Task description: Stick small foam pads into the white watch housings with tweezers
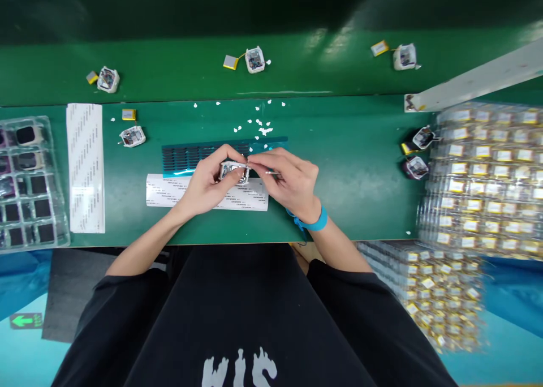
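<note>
My left hand is closed around a white smartwatch case, with its open inside showing circuitry. Fingers and thumb grip it from the left and front. At the case's right edge, my right hand pinches something too small to make out. A thin, pale pointed piece sticks out beneath its fingers; its kind is unclear. Both hands are above a white printed paper strip and a blue film sheet with rows of black adhesive pieces. A blue wrist strap circles my right wrist.
Open watch cases with yellow-edged batteries, one a white case, lie around the bench. White scraps dot the middle. A paper sheet and a clear tray are left. Stacked trays and a white bar stand right.
</note>
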Demonstrator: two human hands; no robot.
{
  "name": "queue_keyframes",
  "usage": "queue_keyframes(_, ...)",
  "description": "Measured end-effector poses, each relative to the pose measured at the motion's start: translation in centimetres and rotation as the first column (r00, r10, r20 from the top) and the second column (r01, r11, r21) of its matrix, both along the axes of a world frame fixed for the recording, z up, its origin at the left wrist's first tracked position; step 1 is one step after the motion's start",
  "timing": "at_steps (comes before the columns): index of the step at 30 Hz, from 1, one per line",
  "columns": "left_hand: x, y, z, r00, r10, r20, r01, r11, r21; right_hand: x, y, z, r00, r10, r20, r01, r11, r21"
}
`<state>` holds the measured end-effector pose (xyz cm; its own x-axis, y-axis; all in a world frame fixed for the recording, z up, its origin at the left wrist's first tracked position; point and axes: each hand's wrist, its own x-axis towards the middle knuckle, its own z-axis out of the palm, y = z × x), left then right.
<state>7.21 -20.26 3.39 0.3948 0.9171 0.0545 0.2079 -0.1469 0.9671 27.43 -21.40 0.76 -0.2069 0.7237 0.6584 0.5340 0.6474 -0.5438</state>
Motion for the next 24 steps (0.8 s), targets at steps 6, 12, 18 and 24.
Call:
queue_keyframes(6,-0.5,0.7,0.0,0.973,-0.076,0.217,0.119,0.974,-0.192,0.6,-0.4,-0.9,0.957,-0.077,0.281,0.056,0.995,0.082)
queue_keyframes(12,-0.1,0.4,0.0,0.987,-0.048,0.153,0.073,0.983,-0.168,0.7,-0.2,-0.9,0.938,-0.122,0.326,0.077,0.986,0.146)
queue_keyframes(18,0.1,0.2,0.0,0.988,-0.015,0.156,0.05,0.974,-0.22,1.3,0.3,0.2,0.924,-0.087,0.373,0.107,0.994,-0.034)
queue_keyframes(24,0.0,0.2,-0.4,0.987,-0.029,0.156,0.068,0.965,-0.254,2.0,0.1,-0.6,0.935,0.04,0.352,-0.019,0.998,-0.063)
